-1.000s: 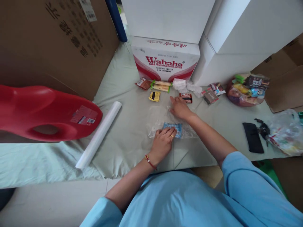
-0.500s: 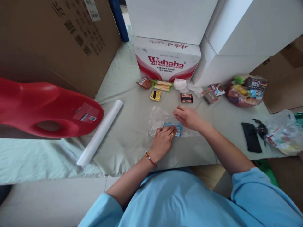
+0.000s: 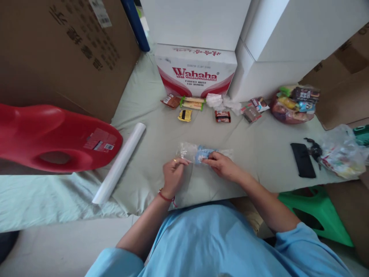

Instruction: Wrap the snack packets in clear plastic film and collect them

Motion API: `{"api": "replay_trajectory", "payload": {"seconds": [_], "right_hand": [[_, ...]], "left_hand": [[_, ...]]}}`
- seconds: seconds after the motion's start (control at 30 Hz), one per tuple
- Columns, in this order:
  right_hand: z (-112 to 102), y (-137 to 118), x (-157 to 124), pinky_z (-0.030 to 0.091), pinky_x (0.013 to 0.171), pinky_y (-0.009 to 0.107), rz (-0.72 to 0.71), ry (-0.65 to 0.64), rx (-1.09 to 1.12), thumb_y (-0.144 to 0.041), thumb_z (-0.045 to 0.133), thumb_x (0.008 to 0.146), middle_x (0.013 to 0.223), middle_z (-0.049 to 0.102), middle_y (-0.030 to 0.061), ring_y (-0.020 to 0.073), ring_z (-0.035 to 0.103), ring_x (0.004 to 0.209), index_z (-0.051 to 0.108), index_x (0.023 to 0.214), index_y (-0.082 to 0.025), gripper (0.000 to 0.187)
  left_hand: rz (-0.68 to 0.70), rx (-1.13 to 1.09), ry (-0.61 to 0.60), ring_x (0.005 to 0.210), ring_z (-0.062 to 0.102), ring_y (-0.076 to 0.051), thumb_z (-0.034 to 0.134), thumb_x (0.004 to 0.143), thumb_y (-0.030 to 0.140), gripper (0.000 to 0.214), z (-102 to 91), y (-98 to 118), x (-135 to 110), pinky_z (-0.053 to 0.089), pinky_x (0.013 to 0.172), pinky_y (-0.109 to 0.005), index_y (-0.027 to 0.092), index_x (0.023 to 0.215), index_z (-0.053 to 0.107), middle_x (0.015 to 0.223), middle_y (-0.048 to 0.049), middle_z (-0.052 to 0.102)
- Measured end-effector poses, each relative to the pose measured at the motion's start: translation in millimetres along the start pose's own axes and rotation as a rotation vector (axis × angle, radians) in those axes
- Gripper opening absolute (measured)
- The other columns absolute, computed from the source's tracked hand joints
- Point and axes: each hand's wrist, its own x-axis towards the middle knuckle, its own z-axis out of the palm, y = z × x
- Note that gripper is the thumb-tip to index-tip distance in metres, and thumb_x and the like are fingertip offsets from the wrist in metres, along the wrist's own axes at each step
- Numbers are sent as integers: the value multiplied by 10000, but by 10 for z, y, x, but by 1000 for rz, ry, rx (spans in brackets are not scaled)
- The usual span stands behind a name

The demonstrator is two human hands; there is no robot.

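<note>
A small blue snack packet [image 3: 203, 154] lies on the cloth in front of me, folded in a sheet of clear plastic film [image 3: 186, 149]. The film sticks out on both sides of the packet. My left hand [image 3: 173, 173] is closed, thumb and fingertips pinching the film's near edge left of the packet. My right hand [image 3: 225, 165] grips the packet's right part through the film, its fingers bent around the near side. The fingers partly cover the packet's print.
Several wrapped snacks, among them a yellow packet [image 3: 185, 115] and a red-brown one [image 3: 223, 116], lie before the Wahaha carton [image 3: 197, 71]. Left are a film roll [image 3: 119, 163] and a red jug [image 3: 60, 134]. A snack-filled bowl [image 3: 294, 107], phone [image 3: 303, 160] and keys [image 3: 314, 150] are right.
My left hand has come off the packet and moved left to the film's edge. My right hand has lowered onto the packet. The film, spread wide before, is now folded over it.
</note>
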Motion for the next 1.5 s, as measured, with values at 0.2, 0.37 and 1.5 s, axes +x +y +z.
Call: {"api": "replay_trajectory", "payload": {"seconds": [0.2, 0.37, 1.5], "right_hand": [[-20, -85, -1, 525, 867, 326, 47, -31, -93, -119, 539, 984, 1149, 628, 74, 209, 588, 982, 695, 1351, -313, 443], [-133, -199, 10, 504, 877, 342, 72, -112, -174, -161, 561, 1001, 1178, 628, 87, 228, 575, 999, 673, 1393, -315, 436], [-105, 243, -291, 518, 910, 401, 533, 585, 226, -462, 573, 956, 1019, 721, 98, 242, 664, 966, 633, 863, -226, 261]], "left_hand": [[-169, 276, 205, 1422, 496, -308, 508, 1009, 502, 394, 15, -165, 429, 378, 1222, -528, 198, 1201, 670, 1401, -154, 630], [-57, 368, -76, 1454, 439, -395, 813, 761, 350, 252, 81, -67, 464, 352, 1217, -567, 183, 882, 668, 1422, -160, 611], [445, 739, -398, 1419, 491, -294, 527, 919, 158, 741, 608, 466, -244, 387, 1093, -446, 149, 1633, 332, 1616, -140, 516]]}}
